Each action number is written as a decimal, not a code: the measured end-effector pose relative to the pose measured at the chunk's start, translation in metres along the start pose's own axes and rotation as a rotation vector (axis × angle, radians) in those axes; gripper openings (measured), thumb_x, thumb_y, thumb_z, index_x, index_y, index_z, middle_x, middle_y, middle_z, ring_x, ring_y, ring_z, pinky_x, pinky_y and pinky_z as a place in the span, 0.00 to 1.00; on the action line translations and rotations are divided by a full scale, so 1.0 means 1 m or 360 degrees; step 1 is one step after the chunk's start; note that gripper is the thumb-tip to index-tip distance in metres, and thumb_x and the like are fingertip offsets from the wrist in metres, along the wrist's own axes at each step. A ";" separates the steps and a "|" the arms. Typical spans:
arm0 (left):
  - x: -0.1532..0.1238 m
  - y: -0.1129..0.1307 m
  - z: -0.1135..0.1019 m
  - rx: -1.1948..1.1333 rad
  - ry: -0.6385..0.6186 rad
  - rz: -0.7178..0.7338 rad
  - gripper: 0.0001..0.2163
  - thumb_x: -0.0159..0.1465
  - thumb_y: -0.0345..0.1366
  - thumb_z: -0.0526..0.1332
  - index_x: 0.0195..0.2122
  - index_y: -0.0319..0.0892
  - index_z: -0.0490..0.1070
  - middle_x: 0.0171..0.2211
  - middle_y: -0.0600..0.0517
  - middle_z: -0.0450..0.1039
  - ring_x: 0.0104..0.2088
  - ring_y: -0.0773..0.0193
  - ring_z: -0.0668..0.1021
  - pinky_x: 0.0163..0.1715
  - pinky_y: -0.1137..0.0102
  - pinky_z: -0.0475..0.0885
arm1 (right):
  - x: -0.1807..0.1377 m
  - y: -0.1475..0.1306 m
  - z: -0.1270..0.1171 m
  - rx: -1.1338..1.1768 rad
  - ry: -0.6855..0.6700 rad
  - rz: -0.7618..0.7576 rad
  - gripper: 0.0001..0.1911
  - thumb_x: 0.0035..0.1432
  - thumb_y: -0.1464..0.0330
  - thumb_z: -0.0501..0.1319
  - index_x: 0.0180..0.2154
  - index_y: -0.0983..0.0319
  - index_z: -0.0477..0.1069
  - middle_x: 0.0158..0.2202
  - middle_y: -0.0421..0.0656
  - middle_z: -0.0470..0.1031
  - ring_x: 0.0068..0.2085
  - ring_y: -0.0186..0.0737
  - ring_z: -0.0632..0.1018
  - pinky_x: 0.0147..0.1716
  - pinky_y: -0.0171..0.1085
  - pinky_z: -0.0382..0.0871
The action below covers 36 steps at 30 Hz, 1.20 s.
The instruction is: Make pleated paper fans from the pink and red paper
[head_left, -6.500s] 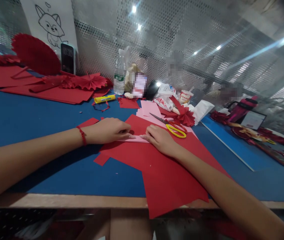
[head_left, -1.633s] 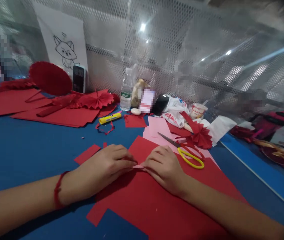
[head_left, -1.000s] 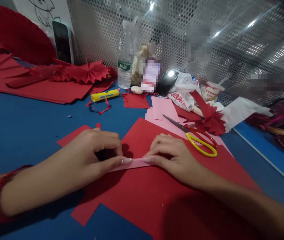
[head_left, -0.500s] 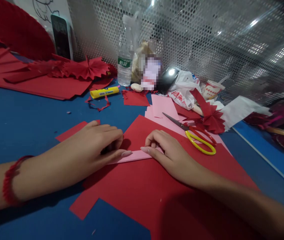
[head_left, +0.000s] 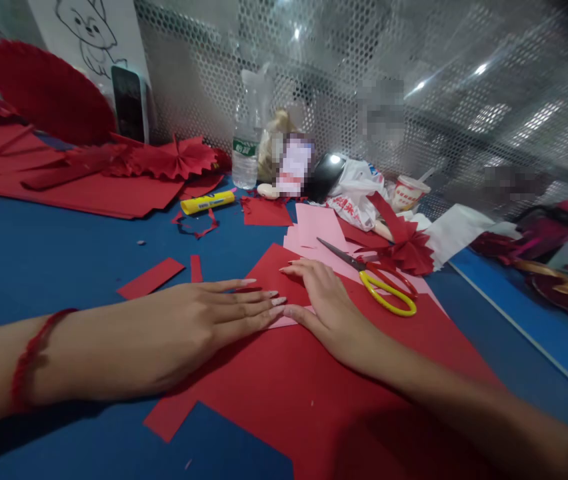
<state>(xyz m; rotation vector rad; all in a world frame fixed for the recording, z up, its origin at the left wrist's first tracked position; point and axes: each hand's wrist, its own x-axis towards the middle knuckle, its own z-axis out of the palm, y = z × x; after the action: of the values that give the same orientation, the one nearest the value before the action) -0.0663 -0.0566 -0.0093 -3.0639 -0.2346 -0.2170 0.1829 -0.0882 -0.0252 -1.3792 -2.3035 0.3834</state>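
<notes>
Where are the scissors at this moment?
In the head view, the scissors lie right of centre, just beyond the right hand, partly over the pink sheets and partly over the large red sheet.

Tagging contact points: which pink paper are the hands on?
The narrow pink strip on the red sheet, partly covered by the left hand and right hand. The other pink papers lie beyond, partly under the scissors.
</notes>
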 end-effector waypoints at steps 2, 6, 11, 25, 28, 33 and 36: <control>-0.007 0.001 -0.006 0.0017 -0.0005 0.0013 0.29 0.69 0.39 0.53 0.69 0.38 0.47 0.67 0.52 0.55 0.67 0.66 0.57 0.67 0.72 0.43 | 0.001 0.004 0.000 -0.0009 -0.0017 -0.0012 0.23 0.66 0.58 0.55 0.59 0.59 0.59 0.61 0.50 0.61 0.64 0.47 0.60 0.62 0.50 0.57; -0.031 0.008 -0.010 0.0126 0.0066 -0.0060 0.42 0.62 0.60 0.55 0.69 0.38 0.46 0.68 0.49 0.51 0.68 0.60 0.57 0.65 0.74 0.47 | 0.002 0.009 -0.001 0.0010 -0.0027 -0.0056 0.20 0.67 0.58 0.55 0.57 0.57 0.65 0.62 0.48 0.62 0.65 0.46 0.61 0.63 0.50 0.56; -0.064 0.021 -0.019 0.0193 0.0043 -0.0212 0.38 0.64 0.56 0.56 0.70 0.43 0.46 0.67 0.53 0.52 0.66 0.63 0.60 0.63 0.75 0.51 | 0.001 0.017 0.001 0.0103 -0.0037 -0.0357 0.17 0.70 0.67 0.51 0.56 0.55 0.69 0.60 0.42 0.69 0.64 0.40 0.65 0.64 0.48 0.57; -0.076 0.042 -0.019 0.0048 0.0098 -0.0415 0.28 0.67 0.53 0.54 0.65 0.45 0.59 0.62 0.47 0.65 0.64 0.56 0.65 0.68 0.61 0.43 | -0.005 -0.081 0.019 -0.0229 -0.0667 -0.0480 0.46 0.65 0.44 0.43 0.69 0.72 0.41 0.71 0.55 0.35 0.71 0.49 0.40 0.68 0.51 0.37; -0.074 0.046 -0.016 0.0096 0.0112 -0.0432 0.28 0.68 0.54 0.52 0.63 0.43 0.64 0.61 0.46 0.67 0.64 0.57 0.66 0.68 0.61 0.40 | -0.017 -0.068 0.008 -0.0182 -0.0673 -0.0299 0.46 0.64 0.42 0.43 0.70 0.67 0.39 0.71 0.51 0.35 0.71 0.48 0.41 0.69 0.50 0.35; -0.075 0.053 -0.012 0.0308 0.0166 -0.0457 0.29 0.68 0.55 0.51 0.60 0.39 0.67 0.58 0.41 0.70 0.61 0.54 0.70 0.67 0.60 0.40 | -0.055 -0.032 -0.027 -0.0373 -0.0504 0.0069 0.46 0.64 0.42 0.40 0.70 0.67 0.37 0.71 0.51 0.34 0.71 0.48 0.41 0.68 0.51 0.31; -0.072 0.054 -0.018 0.0408 0.0185 -0.0483 0.29 0.67 0.56 0.51 0.56 0.38 0.72 0.54 0.39 0.74 0.57 0.50 0.73 0.65 0.56 0.46 | -0.065 -0.021 -0.038 -0.0449 -0.0483 0.0133 0.45 0.65 0.43 0.39 0.70 0.67 0.38 0.71 0.51 0.37 0.71 0.48 0.43 0.68 0.51 0.33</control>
<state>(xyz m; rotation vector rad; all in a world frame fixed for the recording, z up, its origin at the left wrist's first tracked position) -0.1309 -0.1223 -0.0044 -2.7388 -0.6650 -0.3483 0.2131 -0.1546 0.0033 -1.6542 -2.6324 0.3206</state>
